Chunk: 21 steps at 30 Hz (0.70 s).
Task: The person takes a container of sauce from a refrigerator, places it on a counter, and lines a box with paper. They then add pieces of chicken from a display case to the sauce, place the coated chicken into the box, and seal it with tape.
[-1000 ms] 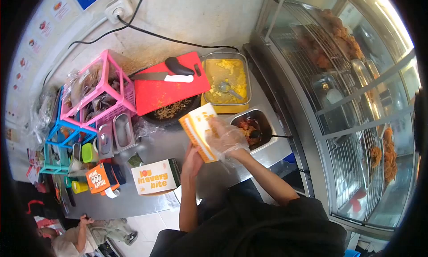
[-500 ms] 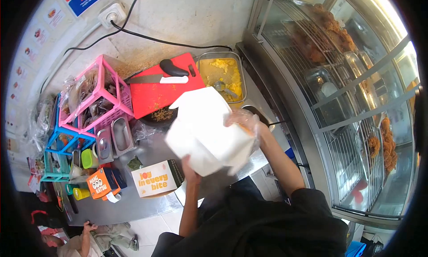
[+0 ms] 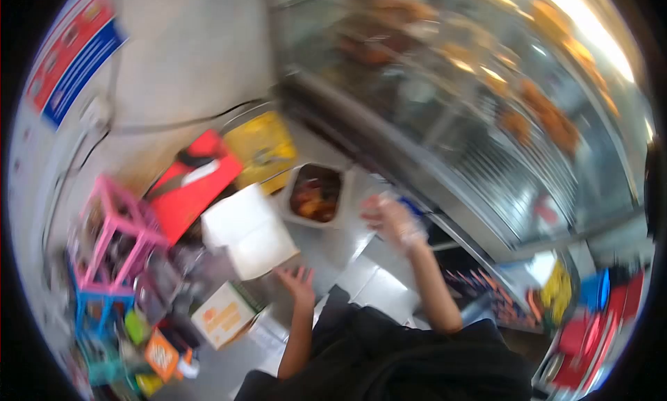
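A white paper food box lies on the steel counter with its inner side facing up. My left hand is at its near right corner, fingers apart, fingertips right by the edge. My right hand, in a clear plastic glove, is away from the box, to the right of a square metal container of dark sauce with orange pieces. Its fingers are smeared by motion, and nothing shows in them. Left of my left hand stands a printed white and yellow carton.
A red cutting board with a knife and a yellow-filled tray lie behind the box. Pink crates stand at left. A glass display case with fried food borders the right. Below it sits a bin with yellow contents.
The white box, held in both hands before, now rests on the counter. My right hand has left it and moved right. The view has turned right, showing the sauce container fully.
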Each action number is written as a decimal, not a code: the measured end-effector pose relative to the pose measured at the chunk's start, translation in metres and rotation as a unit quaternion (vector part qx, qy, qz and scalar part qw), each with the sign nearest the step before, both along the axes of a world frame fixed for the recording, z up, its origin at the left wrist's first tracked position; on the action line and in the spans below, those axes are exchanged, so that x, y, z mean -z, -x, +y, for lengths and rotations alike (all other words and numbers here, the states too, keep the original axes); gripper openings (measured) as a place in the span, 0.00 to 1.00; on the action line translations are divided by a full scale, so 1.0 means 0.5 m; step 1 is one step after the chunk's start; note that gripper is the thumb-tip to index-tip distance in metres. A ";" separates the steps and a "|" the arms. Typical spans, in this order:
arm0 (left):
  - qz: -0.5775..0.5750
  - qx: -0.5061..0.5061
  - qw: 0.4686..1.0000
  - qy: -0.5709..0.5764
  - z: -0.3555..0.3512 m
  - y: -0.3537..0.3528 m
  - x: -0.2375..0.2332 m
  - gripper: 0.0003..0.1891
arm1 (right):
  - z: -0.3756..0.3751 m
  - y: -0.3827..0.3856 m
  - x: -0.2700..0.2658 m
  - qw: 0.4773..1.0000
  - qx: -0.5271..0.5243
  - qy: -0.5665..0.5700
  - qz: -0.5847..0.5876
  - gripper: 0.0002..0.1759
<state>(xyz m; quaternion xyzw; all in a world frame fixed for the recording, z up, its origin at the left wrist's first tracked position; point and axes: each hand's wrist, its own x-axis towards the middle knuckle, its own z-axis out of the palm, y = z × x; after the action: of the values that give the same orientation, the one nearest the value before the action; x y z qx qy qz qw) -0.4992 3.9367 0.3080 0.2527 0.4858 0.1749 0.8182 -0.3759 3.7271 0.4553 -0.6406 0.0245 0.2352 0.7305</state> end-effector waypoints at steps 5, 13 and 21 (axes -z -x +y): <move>-0.050 0.404 0.902 -0.143 -0.164 0.137 0.022 0.13 | -0.147 0.317 0.125 0.989 0.133 -0.030 0.056 0.42; -0.215 0.733 0.399 -0.508 -0.435 0.449 0.299 0.16 | -0.385 1.100 0.109 0.835 0.548 0.008 0.053 0.39; -0.007 0.966 0.039 -0.256 -0.704 0.869 0.246 0.15 | -0.616 1.767 0.071 0.617 0.776 -0.105 -0.080 0.42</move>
<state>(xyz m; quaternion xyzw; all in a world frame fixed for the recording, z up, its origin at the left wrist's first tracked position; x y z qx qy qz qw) -0.9338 3.5848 0.1852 0.6876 -0.2751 -0.6573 0.1394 -1.2595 3.4191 0.4196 -0.3186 0.4288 -0.4708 0.7022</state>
